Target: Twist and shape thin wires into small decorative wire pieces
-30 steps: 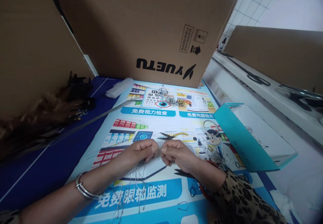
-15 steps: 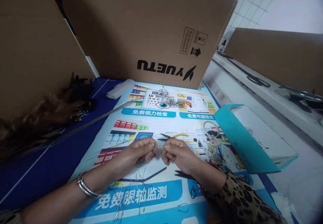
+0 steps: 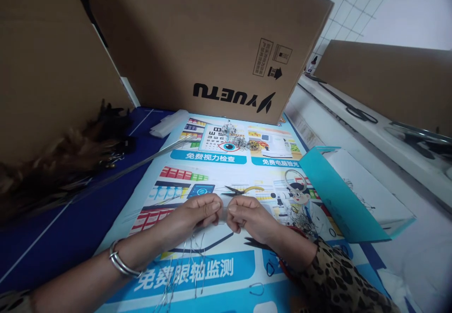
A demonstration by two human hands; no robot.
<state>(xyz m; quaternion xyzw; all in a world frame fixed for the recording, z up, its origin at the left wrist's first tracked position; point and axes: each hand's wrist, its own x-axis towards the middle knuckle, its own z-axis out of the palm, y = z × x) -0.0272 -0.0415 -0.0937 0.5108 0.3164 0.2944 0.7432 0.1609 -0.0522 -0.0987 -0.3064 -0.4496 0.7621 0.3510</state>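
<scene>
My left hand (image 3: 197,215) and my right hand (image 3: 247,216) meet over a printed poster mat (image 3: 212,266), fingertips pinched together on a thin piece of wire (image 3: 223,215) between them. Several thin wire strands (image 3: 187,268) hang or lie below my left hand. Yellow-handled pliers (image 3: 243,190) lie just beyond my hands. A second tool with black jaws and a red handle (image 3: 261,246) lies partly hidden under my right wrist. A metal bangle sits on my left wrist.
A big cardboard box (image 3: 212,44) stands behind the mat, and another cardboard panel (image 3: 45,59) at left. Brown feathers (image 3: 52,162) and long metal rods (image 3: 141,162) lie left. A teal box (image 3: 353,195) lies right. Wire ornaments (image 3: 233,136) sit near the box.
My hands parted slightly half a second ago and have come back together, fingertips touching on the wire. Nothing else has moved.
</scene>
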